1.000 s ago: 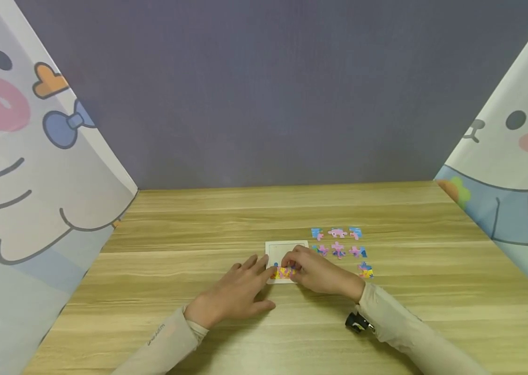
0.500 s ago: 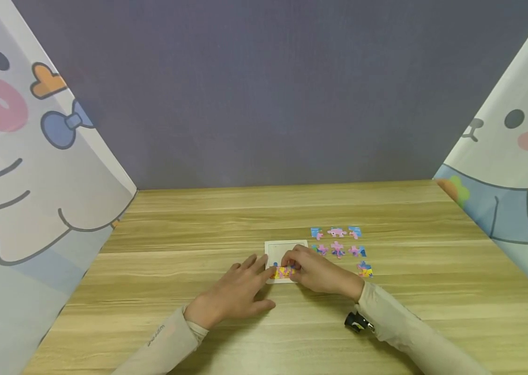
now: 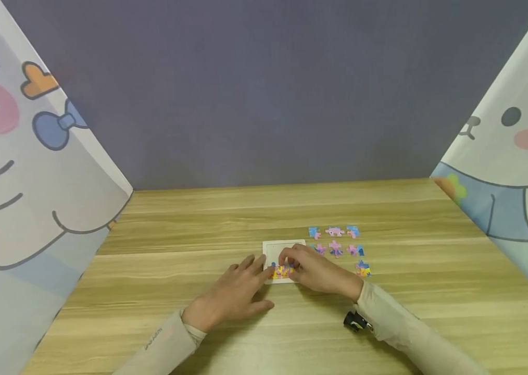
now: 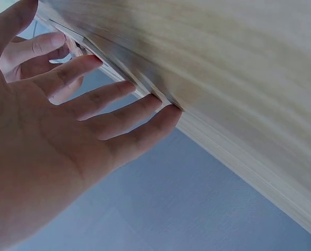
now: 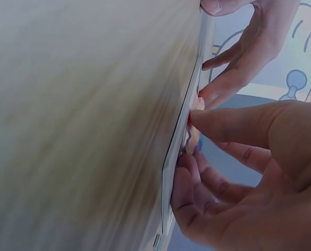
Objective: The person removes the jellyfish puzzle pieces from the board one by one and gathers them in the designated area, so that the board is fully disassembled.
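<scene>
A small white puzzle tray (image 3: 271, 251) lies on the wooden table, with joined yellow and pink pieces (image 3: 279, 272) along its near side. My right hand (image 3: 320, 272) bends over the tray's right part. In the right wrist view, its thumb and fingers pinch a puzzle piece (image 5: 191, 142) with yellow and blue on it, low at the tray; the fingers cover most of it. My left hand (image 3: 231, 295) rests at the tray's left side, fingers spread and nearly straight. Its index fingertip touches the near-left pieces, and the other fingertips (image 4: 172, 111) meet the tray edge or table.
Several loose pieces lie in rows right of the tray: a pink face piece (image 3: 335, 232) at the back, a pink and blue piece (image 3: 335, 249) before it, a yellow and blue one (image 3: 363, 269) nearest. A black device (image 3: 354, 322) hangs at the right wrist.
The head view has shifted slightly. Both hands stay almost where they were at the tray, and the loose pieces lie as before.
</scene>
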Action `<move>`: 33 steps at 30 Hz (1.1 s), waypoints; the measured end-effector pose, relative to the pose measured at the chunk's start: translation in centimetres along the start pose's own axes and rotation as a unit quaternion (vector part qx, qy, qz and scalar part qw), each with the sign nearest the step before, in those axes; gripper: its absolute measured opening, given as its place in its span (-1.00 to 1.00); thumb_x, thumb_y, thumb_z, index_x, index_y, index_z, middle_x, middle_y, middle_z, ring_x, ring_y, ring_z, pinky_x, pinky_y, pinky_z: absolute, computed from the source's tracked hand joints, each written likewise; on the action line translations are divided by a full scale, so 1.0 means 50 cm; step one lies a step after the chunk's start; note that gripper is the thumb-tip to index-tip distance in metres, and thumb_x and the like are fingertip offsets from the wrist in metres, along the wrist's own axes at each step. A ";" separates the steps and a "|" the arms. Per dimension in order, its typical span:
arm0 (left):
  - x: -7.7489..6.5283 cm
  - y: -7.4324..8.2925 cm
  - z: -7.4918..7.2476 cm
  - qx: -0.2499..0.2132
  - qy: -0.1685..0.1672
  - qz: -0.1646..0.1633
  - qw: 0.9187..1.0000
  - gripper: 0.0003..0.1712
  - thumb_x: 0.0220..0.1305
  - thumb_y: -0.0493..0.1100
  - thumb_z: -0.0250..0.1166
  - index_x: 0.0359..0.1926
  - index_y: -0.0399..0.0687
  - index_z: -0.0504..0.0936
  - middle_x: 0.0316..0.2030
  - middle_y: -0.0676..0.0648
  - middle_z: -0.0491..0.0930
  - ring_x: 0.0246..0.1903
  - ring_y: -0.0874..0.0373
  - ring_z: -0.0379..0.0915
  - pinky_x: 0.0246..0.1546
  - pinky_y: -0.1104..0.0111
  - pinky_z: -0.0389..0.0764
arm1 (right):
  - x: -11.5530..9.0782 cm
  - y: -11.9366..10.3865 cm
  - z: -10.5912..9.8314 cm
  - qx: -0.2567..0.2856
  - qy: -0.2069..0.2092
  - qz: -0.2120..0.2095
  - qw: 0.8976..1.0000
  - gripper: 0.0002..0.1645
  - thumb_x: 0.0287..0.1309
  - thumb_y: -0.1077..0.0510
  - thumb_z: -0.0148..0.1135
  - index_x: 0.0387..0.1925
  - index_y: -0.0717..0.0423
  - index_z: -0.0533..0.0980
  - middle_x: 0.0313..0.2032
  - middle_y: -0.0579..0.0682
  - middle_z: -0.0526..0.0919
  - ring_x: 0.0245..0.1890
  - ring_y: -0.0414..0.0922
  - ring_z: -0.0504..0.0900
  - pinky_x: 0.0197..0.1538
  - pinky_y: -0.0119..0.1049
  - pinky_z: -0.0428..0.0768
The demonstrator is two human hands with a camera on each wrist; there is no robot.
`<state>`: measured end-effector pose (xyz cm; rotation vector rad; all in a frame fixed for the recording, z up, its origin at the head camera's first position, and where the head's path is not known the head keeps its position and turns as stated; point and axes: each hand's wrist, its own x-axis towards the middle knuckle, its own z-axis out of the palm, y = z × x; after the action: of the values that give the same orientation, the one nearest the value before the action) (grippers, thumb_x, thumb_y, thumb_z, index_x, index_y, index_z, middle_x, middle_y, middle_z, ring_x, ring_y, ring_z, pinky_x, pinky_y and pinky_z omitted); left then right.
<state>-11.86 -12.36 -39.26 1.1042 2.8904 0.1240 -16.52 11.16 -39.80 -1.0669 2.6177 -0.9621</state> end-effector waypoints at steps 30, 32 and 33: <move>0.000 0.005 0.005 0.000 -0.008 -0.006 1.000 -0.18 0.35 0.31 0.18 0.45 -0.03 0.34 0.43 -0.30 0.23 0.36 -0.32 0.20 0.09 -0.16 0.52 | -0.076 0.031 -0.098 -0.029 0.115 -0.036 0.992 -0.72 0.09 0.47 0.33 -0.27 0.06 0.59 -0.46 -0.14 0.57 -0.43 -0.26 0.49 -0.36 -0.39 0.54; 0.000 0.004 0.006 0.003 -0.002 -0.003 1.000 -0.18 0.34 0.31 0.20 0.44 -0.04 0.35 0.42 -0.31 0.23 0.35 -0.34 0.21 0.07 -0.17 0.54 | -0.082 0.038 -0.105 -0.029 0.119 -0.040 0.992 -0.71 0.06 0.50 0.32 -0.29 0.09 0.60 -0.47 -0.14 0.58 -0.44 -0.28 0.50 -0.37 -0.39 0.54; 0.000 0.004 0.006 0.004 0.001 -0.002 1.000 -0.18 0.33 0.31 0.20 0.44 -0.04 0.35 0.42 -0.32 0.24 0.35 -0.34 0.22 0.06 -0.17 0.54 | -0.084 0.040 -0.108 -0.030 0.117 -0.040 0.992 -0.71 0.04 0.51 0.31 -0.30 0.10 0.59 -0.48 -0.14 0.58 -0.45 -0.28 0.50 -0.38 -0.40 0.54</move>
<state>-11.71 -12.19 -39.53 1.1008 2.8964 0.1119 -16.54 17.83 -37.20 -1.1444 2.8272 -1.0927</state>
